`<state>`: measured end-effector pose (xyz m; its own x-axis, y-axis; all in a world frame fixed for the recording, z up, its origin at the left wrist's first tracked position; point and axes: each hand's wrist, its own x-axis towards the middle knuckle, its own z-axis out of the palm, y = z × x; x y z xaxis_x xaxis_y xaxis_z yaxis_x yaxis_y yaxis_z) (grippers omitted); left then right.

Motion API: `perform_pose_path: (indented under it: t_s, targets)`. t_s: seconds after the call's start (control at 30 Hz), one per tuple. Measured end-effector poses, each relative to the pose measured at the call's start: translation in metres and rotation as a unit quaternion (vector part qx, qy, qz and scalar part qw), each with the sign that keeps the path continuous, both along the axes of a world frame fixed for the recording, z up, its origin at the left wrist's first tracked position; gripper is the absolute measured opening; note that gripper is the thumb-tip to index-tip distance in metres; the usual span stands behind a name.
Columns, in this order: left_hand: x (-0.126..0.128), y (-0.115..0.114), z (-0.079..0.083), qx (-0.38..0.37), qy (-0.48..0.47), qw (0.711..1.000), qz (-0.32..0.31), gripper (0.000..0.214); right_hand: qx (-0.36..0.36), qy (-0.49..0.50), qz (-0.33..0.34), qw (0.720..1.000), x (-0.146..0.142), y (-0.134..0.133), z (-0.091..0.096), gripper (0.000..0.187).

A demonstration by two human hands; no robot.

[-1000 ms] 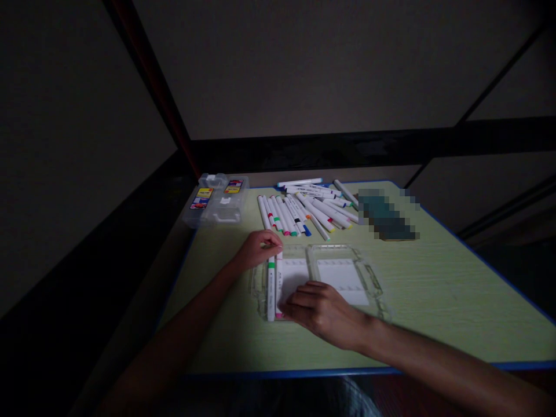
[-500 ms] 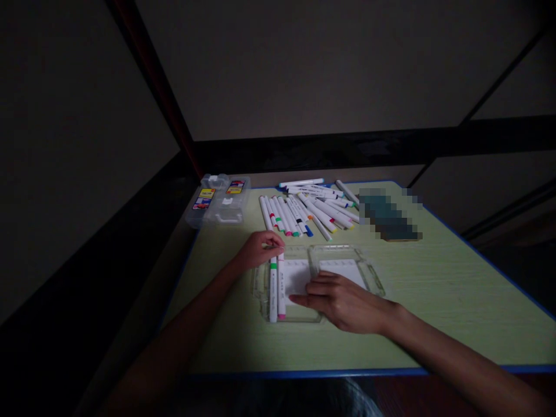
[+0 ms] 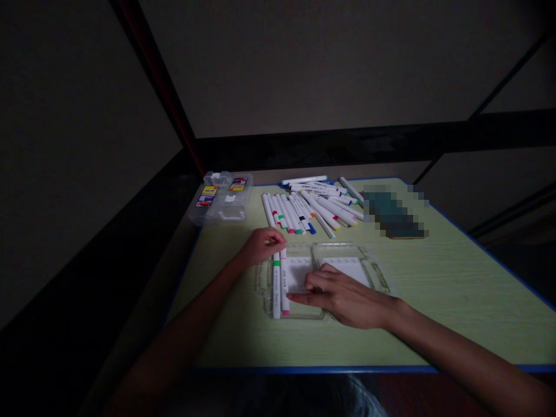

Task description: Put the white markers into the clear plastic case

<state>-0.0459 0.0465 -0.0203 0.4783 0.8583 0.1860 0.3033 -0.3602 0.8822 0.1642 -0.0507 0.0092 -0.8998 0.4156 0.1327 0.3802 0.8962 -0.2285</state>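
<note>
A clear plastic case lies opened flat on the table. Along its left side, two white markers lie side by side: one with a green band and one with a pink end. At the far end of the pink-ended marker, my left hand is closed in a pinch on it; its fingers partly hide both marker tops. My right hand is over the case's middle, index finger stretched out with its tip against the pink-ended marker's side and the other fingers loosely bent. It holds nothing.
Behind the case, several white markers with coloured ends lie in a loose pile. Another clear case with yellow labels sits at the far left edge. A blurred-out flat dark object lies right of the pile. The table has blue edging.
My right index fingertip has moved slightly left to meet the pink-ended marker. My left hand stays at the marker's far end. The whole view has shifted a little.
</note>
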Motion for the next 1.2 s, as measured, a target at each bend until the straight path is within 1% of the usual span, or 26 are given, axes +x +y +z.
perform_pose_path:
  t_s: [0.2,0.4,0.47,0.73,0.9,1.07,1.2]
  targets:
    - [0.0007,-0.0002,-0.0017,0.033,0.006,0.999,-0.004,0.005,0.004,0.003,0.009,1.0,0.0001,0.0011,-0.0018,0.048]
    - [0.003,-0.005,0.0006,0.127,0.008,0.992,0.011,0.012,0.002,-0.007,0.002,1.0,0.0006,0.0004,-0.0021,0.048]
    - [0.0035,-0.0058,0.0003,0.14,0.005,0.99,0.016,0.015,0.006,-0.007,-0.003,1.0,0.0007,0.0002,-0.0025,0.047]
    - [0.0021,-0.0035,0.0011,0.094,-0.012,0.995,-0.012,0.017,0.017,-0.017,0.009,1.0,-0.0001,0.0012,-0.0005,0.043]
    - [-0.0014,-0.0031,0.0025,0.065,0.014,0.997,-0.042,0.006,0.017,-0.02,0.016,1.0,-0.0008,0.0015,0.0014,0.045]
    - [-0.0048,-0.0032,0.004,0.04,0.064,0.996,-0.041,0.02,0.019,-0.031,0.009,0.999,-0.0021,0.0008,0.0022,0.045]
    - [-0.0052,-0.0043,0.0073,0.026,0.081,0.996,-0.035,0.025,0.025,-0.029,0.004,0.999,-0.0032,0.0002,0.004,0.043]
